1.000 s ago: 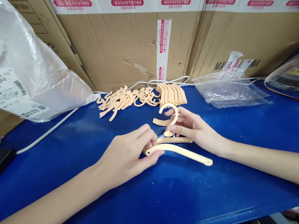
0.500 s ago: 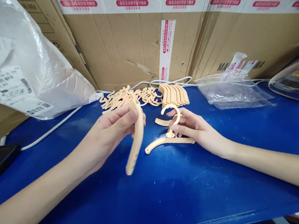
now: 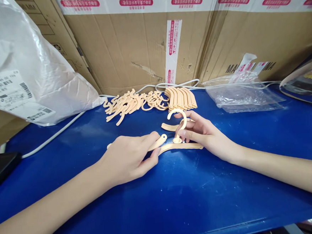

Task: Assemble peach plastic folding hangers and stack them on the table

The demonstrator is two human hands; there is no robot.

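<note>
Left grip (image 3: 127, 158) on hanger arm (image 3: 159, 141), right grip (image 3: 204, 135) pinching hook (image 3: 184, 119)

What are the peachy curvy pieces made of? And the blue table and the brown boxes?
The curved piece in the left hand and the hook in the right hand look like moulded plastic: smooth, evenly peach, slightly shiny. The blue table seems a glossy coated sheet, scuffed pale. The boxes are matte brown cardboard, creased and taped.

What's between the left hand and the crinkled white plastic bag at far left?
A thin white cable crosses the bare blue tabletop between the left hand and the crinkled white plastic bag; nothing else, head view.
</note>
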